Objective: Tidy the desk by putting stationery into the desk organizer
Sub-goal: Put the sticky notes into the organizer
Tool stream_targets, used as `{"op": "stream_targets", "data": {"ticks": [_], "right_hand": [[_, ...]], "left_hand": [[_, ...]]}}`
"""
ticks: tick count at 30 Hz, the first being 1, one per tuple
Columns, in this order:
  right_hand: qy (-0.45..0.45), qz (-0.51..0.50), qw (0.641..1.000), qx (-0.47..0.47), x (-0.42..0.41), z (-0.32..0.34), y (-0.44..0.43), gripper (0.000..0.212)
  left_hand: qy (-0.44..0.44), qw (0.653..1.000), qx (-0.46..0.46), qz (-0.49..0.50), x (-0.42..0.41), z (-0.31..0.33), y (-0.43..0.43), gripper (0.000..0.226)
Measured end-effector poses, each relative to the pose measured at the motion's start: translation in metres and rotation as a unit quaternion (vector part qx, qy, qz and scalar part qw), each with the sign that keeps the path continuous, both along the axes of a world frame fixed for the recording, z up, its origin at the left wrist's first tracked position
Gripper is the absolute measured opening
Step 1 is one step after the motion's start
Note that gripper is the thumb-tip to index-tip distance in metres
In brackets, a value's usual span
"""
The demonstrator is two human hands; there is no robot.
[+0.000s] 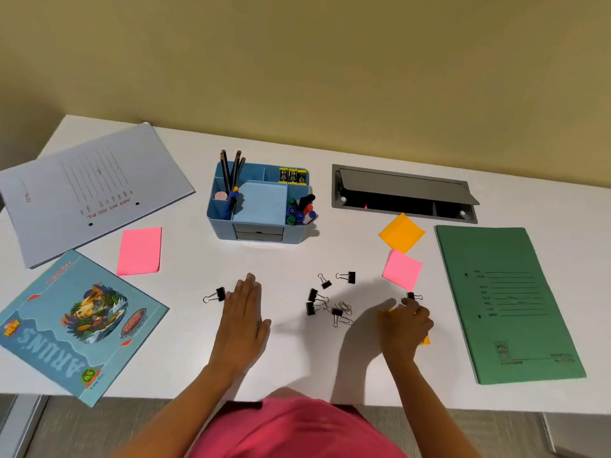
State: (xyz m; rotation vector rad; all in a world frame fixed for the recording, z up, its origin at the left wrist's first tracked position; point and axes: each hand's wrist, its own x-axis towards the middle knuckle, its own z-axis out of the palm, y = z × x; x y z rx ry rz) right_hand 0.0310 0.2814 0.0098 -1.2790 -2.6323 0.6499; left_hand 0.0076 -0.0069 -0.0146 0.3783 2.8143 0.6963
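Where olive wall (330, 61) ends, white desk (297, 256) begins.

Green folder (509, 305) right, pale folder (96, 190), blue notebook (76, 328) left; open cable hatch (403, 193)

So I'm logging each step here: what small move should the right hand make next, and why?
Probably lift the orange sticky pad and carry it toward the desk organizer: the right hand is curled over that pad, while the left hand lies flat and holds nothing.
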Motion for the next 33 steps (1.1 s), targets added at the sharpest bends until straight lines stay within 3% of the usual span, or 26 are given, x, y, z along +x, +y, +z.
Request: {"op": "stream_targets", "data": {"ticks": [3,5,12,15,19,23,29,33], "right_hand": [[-0.136,-0.105,0.984,-0.036,0.005,0.006,0.011,0.053],[-0.172,-0.133,0.974,-0.059,0.007,0.011,0.017,0.065],[-0.171,-0.108,0.977,-0.064,0.006,0.009,0.033,0.077],[-0.174,-0.100,0.975,-0.092,0.001,0.009,0.040,0.065],[-0.097,-0.085,0.985,-0.110,0.001,0.011,0.041,0.034],[0.002,-0.086,0.991,-0.107,-0.002,0.022,0.033,0.040],[0.103,0.090,0.990,0.024,-0.019,0.053,0.018,0.034],[0.183,0.167,0.969,0.014,-0.041,0.088,-0.008,0.031]], "left_hand": [[-0.005,0.999,0.001,-0.039,0.000,-0.004,0.010,0.074],[-0.023,0.998,0.000,-0.053,0.000,-0.008,0.014,0.078],[-0.043,0.997,-0.022,-0.054,-0.001,-0.009,0.016,0.081],[-0.056,0.998,-0.006,-0.030,-0.003,-0.003,0.022,0.082],[-0.067,0.997,0.027,0.005,-0.010,0.009,0.032,0.083],[-0.074,0.995,0.069,0.019,-0.021,0.024,0.037,0.091],[-0.096,0.972,0.203,0.068,-0.037,0.061,0.059,0.058],[-0.102,0.951,0.282,0.071,-0.055,0.096,0.078,0.044]]}}
